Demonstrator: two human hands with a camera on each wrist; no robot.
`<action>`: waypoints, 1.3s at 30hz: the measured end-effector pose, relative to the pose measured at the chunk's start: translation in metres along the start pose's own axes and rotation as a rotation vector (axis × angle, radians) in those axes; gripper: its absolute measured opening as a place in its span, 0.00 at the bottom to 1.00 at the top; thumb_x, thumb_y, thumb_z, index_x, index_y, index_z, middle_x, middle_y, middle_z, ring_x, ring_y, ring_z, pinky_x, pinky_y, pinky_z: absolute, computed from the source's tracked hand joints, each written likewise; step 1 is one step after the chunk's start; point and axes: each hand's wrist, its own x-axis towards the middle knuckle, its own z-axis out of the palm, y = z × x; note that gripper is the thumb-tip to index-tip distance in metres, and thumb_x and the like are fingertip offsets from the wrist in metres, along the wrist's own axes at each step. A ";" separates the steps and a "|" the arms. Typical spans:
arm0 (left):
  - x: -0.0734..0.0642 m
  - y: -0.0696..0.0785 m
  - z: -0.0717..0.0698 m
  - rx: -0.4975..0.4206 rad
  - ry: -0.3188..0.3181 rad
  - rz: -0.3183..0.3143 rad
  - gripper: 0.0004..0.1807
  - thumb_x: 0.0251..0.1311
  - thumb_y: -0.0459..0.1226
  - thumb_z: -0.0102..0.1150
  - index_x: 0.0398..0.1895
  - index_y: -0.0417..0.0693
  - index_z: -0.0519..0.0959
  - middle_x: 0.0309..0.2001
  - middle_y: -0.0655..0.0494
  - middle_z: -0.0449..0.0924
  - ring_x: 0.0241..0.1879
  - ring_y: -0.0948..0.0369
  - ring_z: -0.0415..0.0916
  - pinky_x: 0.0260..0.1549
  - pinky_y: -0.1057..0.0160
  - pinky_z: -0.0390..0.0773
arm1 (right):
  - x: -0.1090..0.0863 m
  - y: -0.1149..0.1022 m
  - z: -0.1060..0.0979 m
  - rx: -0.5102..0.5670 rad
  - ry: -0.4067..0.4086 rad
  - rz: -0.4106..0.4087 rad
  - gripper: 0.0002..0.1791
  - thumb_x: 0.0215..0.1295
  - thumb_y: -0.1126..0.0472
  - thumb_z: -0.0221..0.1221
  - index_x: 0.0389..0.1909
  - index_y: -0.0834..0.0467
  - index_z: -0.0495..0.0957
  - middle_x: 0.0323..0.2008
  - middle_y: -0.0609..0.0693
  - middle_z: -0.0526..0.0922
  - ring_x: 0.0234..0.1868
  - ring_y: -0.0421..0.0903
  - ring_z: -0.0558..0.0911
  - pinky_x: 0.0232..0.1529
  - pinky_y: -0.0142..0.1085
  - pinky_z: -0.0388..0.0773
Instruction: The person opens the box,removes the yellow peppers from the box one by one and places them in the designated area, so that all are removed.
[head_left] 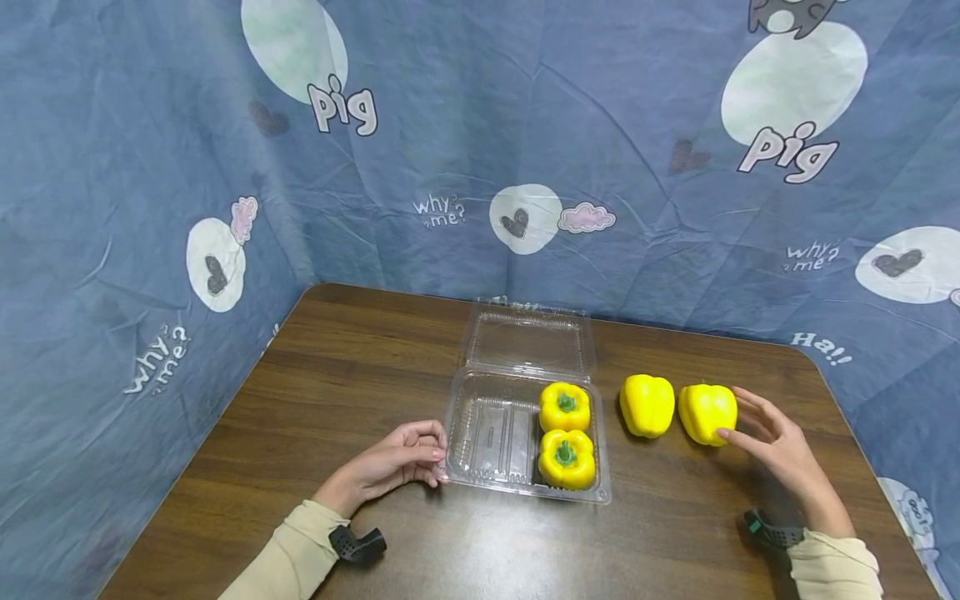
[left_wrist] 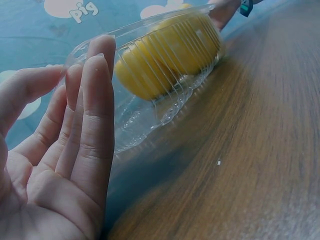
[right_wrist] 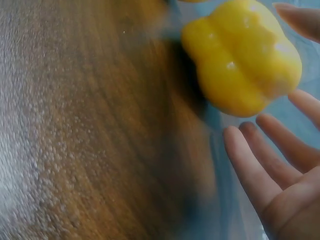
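A clear plastic clamshell container (head_left: 483, 437) lies on the table, its lid folded back. Two yellow bell peppers, a rear one (head_left: 558, 407) and a front one (head_left: 567, 467), sit in its right half with green stems up. My left hand (head_left: 397, 462) pinches the container's left rim between thumb and fingers, as the left wrist view also shows. Out to the right, my right hand (head_left: 783, 458) spreads thumb and fingers around the outermost yellow bell pepper (right_wrist: 242, 60), with fingertips close to its skin. Another yellow bell pepper (head_left: 647, 406) lies between that one and the container.
The transparent lid (head_left: 528, 342) stretches toward the table's back edge. Blue printed fabric (head_left: 420, 167) hangs behind and along the sides of the brown wooden table (head_left: 337, 367). Each wrist wears a black strap with a camera mount (head_left: 358, 546).
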 end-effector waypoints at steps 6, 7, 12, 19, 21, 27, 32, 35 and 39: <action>0.000 0.000 0.000 0.001 -0.010 0.013 0.08 0.73 0.27 0.48 0.45 0.47 0.74 0.36 0.58 0.84 0.37 0.63 0.87 0.38 0.68 0.86 | -0.002 -0.003 0.002 0.070 0.076 -0.074 0.42 0.68 0.62 0.68 0.79 0.58 0.59 0.58 0.22 0.69 0.53 0.14 0.72 0.49 0.13 0.76; 0.000 0.000 0.000 0.002 -0.009 0.011 0.08 0.73 0.27 0.48 0.45 0.47 0.74 0.36 0.58 0.83 0.37 0.63 0.87 0.38 0.68 0.86 | -0.003 -0.004 0.002 0.076 0.092 -0.083 0.42 0.67 0.62 0.68 0.78 0.58 0.60 0.59 0.23 0.70 0.54 0.14 0.72 0.50 0.13 0.76; 0.000 0.001 0.000 -0.002 0.002 -0.003 0.07 0.72 0.28 0.49 0.45 0.47 0.73 0.35 0.59 0.83 0.37 0.63 0.87 0.38 0.68 0.86 | -0.005 -0.012 0.004 0.093 0.200 -0.117 0.39 0.64 0.66 0.69 0.75 0.52 0.66 0.66 0.32 0.72 0.55 0.16 0.73 0.51 0.12 0.74; 0.000 0.000 0.000 -0.019 -0.011 0.003 0.07 0.73 0.27 0.48 0.45 0.47 0.73 0.35 0.59 0.83 0.37 0.63 0.87 0.38 0.68 0.86 | -0.008 -0.037 0.011 0.301 0.288 -0.209 0.34 0.59 0.77 0.68 0.67 0.63 0.74 0.58 0.34 0.82 0.54 0.25 0.82 0.51 0.16 0.78; 0.000 0.000 0.000 -0.027 -0.005 -0.006 0.07 0.73 0.28 0.48 0.46 0.47 0.73 0.35 0.59 0.83 0.37 0.62 0.87 0.38 0.68 0.86 | -0.009 -0.044 0.013 0.295 0.283 -0.236 0.33 0.58 0.78 0.68 0.66 0.66 0.74 0.56 0.35 0.83 0.54 0.27 0.84 0.51 0.16 0.79; 0.000 0.000 0.000 -0.030 -0.008 -0.008 0.07 0.74 0.28 0.47 0.46 0.47 0.73 0.35 0.59 0.84 0.37 0.62 0.87 0.38 0.68 0.86 | -0.006 -0.056 0.022 0.301 0.182 -0.365 0.32 0.55 0.84 0.66 0.63 0.74 0.72 0.55 0.44 0.86 0.55 0.33 0.84 0.53 0.24 0.83; 0.000 0.000 0.000 -0.034 -0.014 -0.005 0.07 0.74 0.27 0.47 0.46 0.47 0.73 0.35 0.59 0.84 0.38 0.63 0.87 0.38 0.68 0.86 | -0.007 -0.068 0.035 0.264 0.107 -0.402 0.31 0.54 0.83 0.67 0.62 0.74 0.72 0.54 0.45 0.86 0.54 0.33 0.85 0.53 0.26 0.84; 0.000 0.001 0.000 -0.035 -0.015 0.000 0.08 0.74 0.27 0.47 0.45 0.47 0.73 0.35 0.59 0.84 0.38 0.63 0.88 0.38 0.68 0.86 | -0.010 -0.078 0.045 0.213 0.053 -0.390 0.28 0.55 0.79 0.69 0.59 0.71 0.76 0.53 0.43 0.86 0.54 0.33 0.85 0.53 0.26 0.84; 0.000 0.000 0.000 -0.030 -0.014 -0.003 0.07 0.74 0.27 0.47 0.45 0.47 0.73 0.35 0.59 0.84 0.38 0.63 0.88 0.39 0.68 0.86 | -0.012 -0.087 0.059 0.132 -0.033 -0.379 0.24 0.57 0.73 0.72 0.56 0.63 0.81 0.53 0.46 0.86 0.54 0.31 0.84 0.54 0.26 0.84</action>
